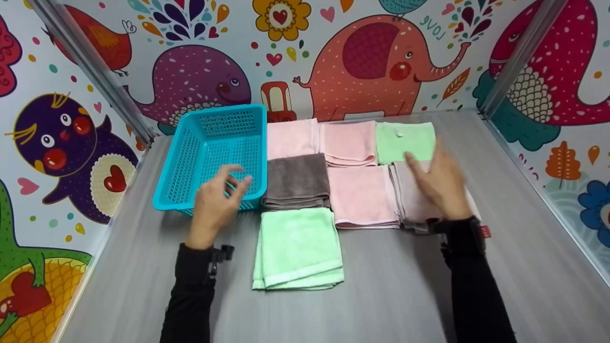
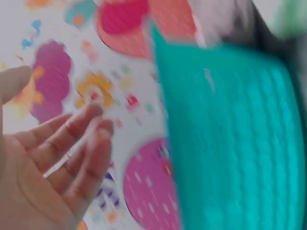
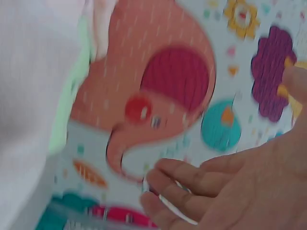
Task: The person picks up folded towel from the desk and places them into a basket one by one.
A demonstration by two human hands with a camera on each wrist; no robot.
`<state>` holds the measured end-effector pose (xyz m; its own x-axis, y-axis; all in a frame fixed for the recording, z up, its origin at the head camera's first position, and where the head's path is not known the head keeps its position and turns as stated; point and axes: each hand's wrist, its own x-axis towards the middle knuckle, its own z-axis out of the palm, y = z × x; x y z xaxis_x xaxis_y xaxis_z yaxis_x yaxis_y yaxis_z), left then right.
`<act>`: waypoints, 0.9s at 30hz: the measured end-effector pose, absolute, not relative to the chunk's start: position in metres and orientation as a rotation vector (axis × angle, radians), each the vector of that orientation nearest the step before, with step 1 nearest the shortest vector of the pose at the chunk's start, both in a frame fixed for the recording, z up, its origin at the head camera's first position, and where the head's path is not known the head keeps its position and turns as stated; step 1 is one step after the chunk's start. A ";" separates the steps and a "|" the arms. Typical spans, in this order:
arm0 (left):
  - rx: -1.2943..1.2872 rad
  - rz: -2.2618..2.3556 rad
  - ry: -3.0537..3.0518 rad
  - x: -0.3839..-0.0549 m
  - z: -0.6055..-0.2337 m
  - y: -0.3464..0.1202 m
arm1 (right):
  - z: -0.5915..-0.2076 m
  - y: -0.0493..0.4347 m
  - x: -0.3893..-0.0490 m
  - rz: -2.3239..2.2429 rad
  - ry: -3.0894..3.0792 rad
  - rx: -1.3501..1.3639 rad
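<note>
In the head view, a person in black sleeves (image 1: 190, 295) works at a grey tabletop (image 1: 381, 286), the left hand (image 1: 217, 202) by the near right corner of a turquoise basket (image 1: 164, 197), thumb and fingers loosely bent with a gap between them. The right hand (image 1: 441, 183), thumb apart from relaxed fingers, is over a pale grey cloth (image 1: 412, 200); whether it touches cannot be told. Folded cloths lie right of the basket: two pink cloths (image 1: 348, 140) and a far green cloth (image 1: 410, 143) behind, a dark grey cloth (image 1: 295, 178), a third pink cloth (image 1: 364, 195) and the pale grey one ahead of them, and a front green cloth (image 1: 300, 247) (its layers slightly fanned) nearest the person.

In the left wrist view, the left hand's slightly bent fingers extend beside the blurred basket, before a cartoon-printed wall (image 2: 148, 191).

In the right wrist view, the right hand's fingers reach out loosely; pale fabric (image 3: 29, 110) fills the left side.
</note>
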<state>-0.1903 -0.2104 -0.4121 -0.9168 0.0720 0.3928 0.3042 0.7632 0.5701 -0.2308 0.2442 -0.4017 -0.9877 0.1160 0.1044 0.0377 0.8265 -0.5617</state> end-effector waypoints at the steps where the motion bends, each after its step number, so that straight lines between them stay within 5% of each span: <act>1: -0.313 -0.929 -2.648 -0.186 -0.411 -0.205 | -0.403 0.236 -0.229 0.894 -2.871 -0.091; 11: -0.322 -0.867 -3.195 -0.156 -0.443 -0.198 | -0.437 0.144 -0.204 0.966 -3.078 0.360; 27: -0.321 -1.005 -3.323 -0.165 -0.490 -0.179 | -0.491 0.107 -0.187 0.829 -3.129 0.799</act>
<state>-0.1652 -0.1786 -0.4895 -0.9246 0.2675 -0.2710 0.0726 0.8224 0.5642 -0.1873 0.1071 -0.4911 -0.8676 -0.4935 -0.0617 -0.3981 0.7635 -0.5084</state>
